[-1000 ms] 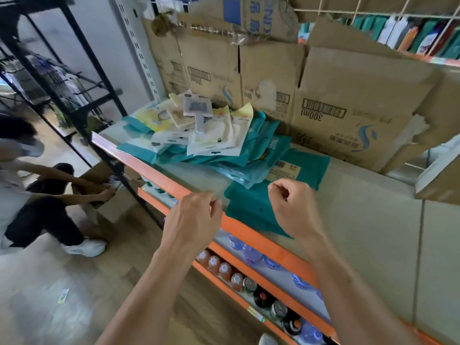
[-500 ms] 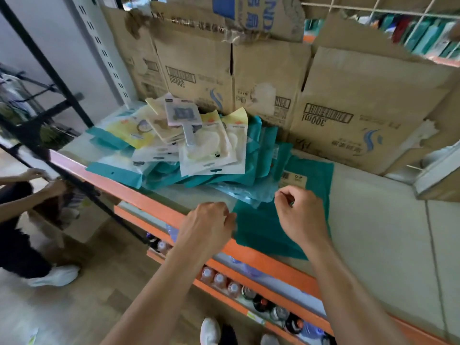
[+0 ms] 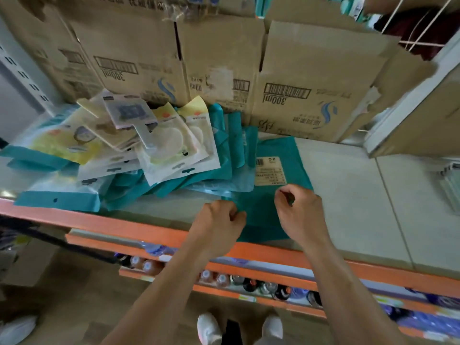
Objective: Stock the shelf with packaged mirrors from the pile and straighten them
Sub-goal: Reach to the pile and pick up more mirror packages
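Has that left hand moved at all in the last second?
Yes. The left hand went forward, from over the orange shelf edge to the teal package lying on the shelf.

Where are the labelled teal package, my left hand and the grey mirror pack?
labelled teal package (image 3: 270, 170), head view, beige label.
left hand (image 3: 216, 225), head view, back of hand.
grey mirror pack (image 3: 129, 112), head view, dark centre.

Soft, even light falls from overhead. It is brightest on the pale shelf (image 3: 348, 195) top toward 3 o'clock and dim on the floor (image 3: 74, 307) at 7 o'clock. Shadows are faint. Motion blur softens the whole frame, worst on the packaged mirrors (image 3: 161, 145) at 10 o'clock and the cardboard boxes (image 3: 311, 83) at 12. Wide-angle distortion bends the shelf's orange edge, and a small glare spot sits at 9 o'clock.
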